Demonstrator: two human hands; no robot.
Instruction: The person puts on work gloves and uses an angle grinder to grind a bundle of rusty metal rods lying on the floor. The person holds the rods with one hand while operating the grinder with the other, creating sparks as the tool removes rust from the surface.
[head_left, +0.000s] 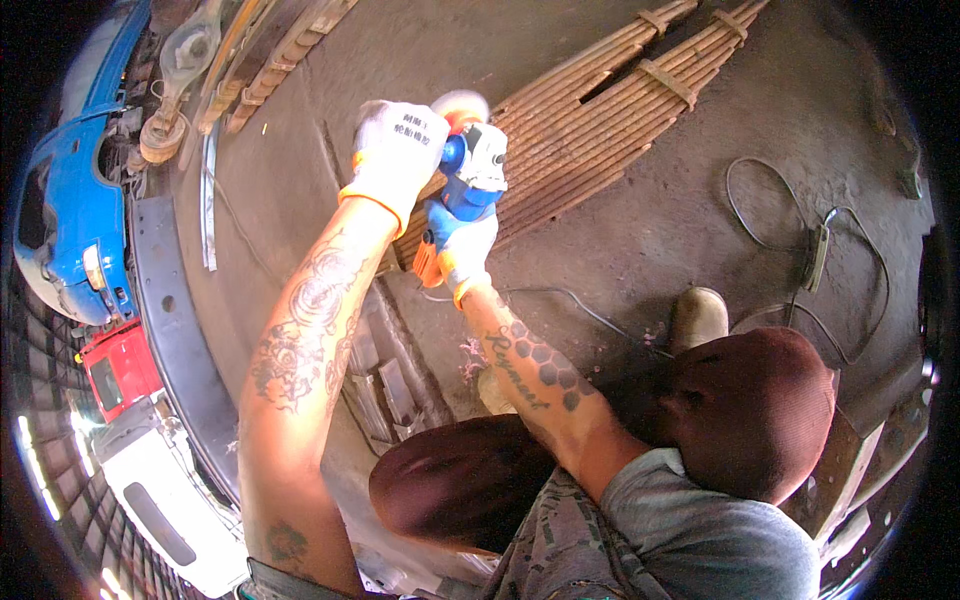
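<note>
My left hand [398, 150], in a white glove with an orange cuff, is closed on the front of a blue and white angle grinder [472, 180] with a pale round disc at its far end. My right hand [456, 245], also gloved, is closed on the grinder's body below it, near the orange rear part. The grinder is held over stacks of long rusty metal strips [610, 130] with short cross bands on the floor. Whether the disc touches them I cannot tell.
Blue [75, 190], red [110, 370] and white vehicle cabs [170, 510] stand left, beside a dark steel beam [170, 300]. Metal parts [165, 140] lie at upper left, a looped cable [760, 240] at right. My boot [698, 315] and bent knees [440, 480] are below.
</note>
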